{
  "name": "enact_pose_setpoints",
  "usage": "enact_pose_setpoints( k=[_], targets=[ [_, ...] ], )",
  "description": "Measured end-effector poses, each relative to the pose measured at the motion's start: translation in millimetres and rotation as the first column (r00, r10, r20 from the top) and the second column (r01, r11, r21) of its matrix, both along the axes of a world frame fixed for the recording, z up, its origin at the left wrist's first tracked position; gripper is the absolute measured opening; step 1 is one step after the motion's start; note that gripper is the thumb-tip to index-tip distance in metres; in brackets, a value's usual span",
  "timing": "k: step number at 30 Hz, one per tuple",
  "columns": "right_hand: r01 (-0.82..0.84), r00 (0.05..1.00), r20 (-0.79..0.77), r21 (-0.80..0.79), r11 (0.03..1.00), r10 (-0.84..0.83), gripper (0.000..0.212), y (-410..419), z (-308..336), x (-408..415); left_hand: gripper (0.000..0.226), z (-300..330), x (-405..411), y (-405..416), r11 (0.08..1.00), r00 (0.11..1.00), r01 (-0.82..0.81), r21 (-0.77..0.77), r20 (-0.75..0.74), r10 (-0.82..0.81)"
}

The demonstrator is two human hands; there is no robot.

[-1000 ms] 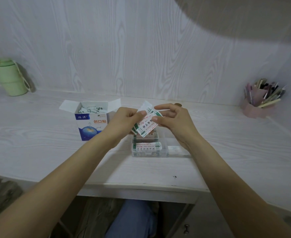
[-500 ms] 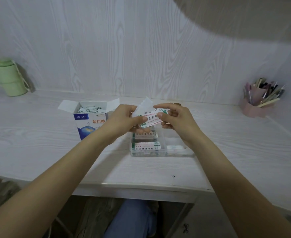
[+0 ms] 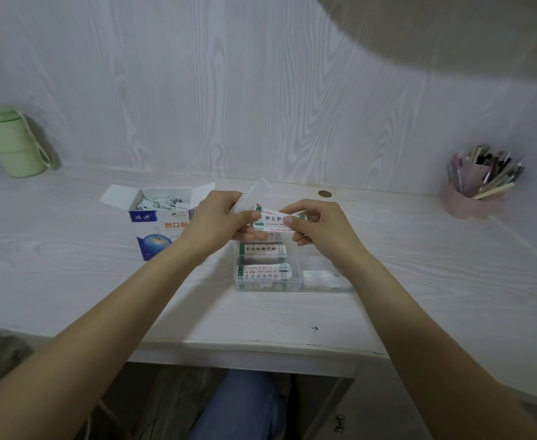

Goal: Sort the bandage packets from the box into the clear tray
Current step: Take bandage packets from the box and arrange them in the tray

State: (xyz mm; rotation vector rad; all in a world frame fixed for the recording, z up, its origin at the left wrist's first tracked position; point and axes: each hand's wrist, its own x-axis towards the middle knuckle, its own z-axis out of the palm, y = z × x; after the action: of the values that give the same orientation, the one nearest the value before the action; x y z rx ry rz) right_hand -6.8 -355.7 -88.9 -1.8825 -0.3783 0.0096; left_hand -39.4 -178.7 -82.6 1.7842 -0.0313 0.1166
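Note:
A white bandage packet (image 3: pixel 273 221) with green ends and dark print is held level above the clear tray (image 3: pixel 324 285). My left hand (image 3: pixel 219 217) pinches its left end and also holds a plain white strip (image 3: pixel 256 192) that sticks up behind. My right hand (image 3: pixel 317 222) pinches the packet's right end. Two stacks of packets (image 3: pixel 262 262) lie in the tray's left side. The open blue and white box (image 3: pixel 157 223) stands to the left with several packets inside.
A green lidded cup (image 3: pixel 11 142) stands at the far left by the wall. A pink holder full of pens (image 3: pixel 476 192) sits at the far right. A coin (image 3: pixel 324 194) lies behind the hands. The desk's front edge runs below the tray.
The packet has turned from tilted to level between both hands, and the hands have drawn slightly apart along it. The white strip now sticks up behind my left hand.

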Motion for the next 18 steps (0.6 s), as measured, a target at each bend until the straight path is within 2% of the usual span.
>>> enact_pose_setpoints(
  k=[6,11,18],
  targets=[
    [0.107,0.992,0.084,-0.223,0.969,-0.090,0.007,11,-17,6,0.013,-11,-3,15,0.982,0.991,-0.133,0.135,0.013,0.132],
    [0.110,0.989,0.140,-0.513,0.851,-0.044,0.012,22,-24,8,0.022,-14,-3,24,0.968,0.992,-0.119,0.223,-0.016,0.125],
    [0.155,0.979,0.202,-0.651,0.743,-0.028,0.013,30,-21,4,0.027,-15,-3,24,0.976,0.993,-0.102,0.193,-0.037,0.111]
  ],
)
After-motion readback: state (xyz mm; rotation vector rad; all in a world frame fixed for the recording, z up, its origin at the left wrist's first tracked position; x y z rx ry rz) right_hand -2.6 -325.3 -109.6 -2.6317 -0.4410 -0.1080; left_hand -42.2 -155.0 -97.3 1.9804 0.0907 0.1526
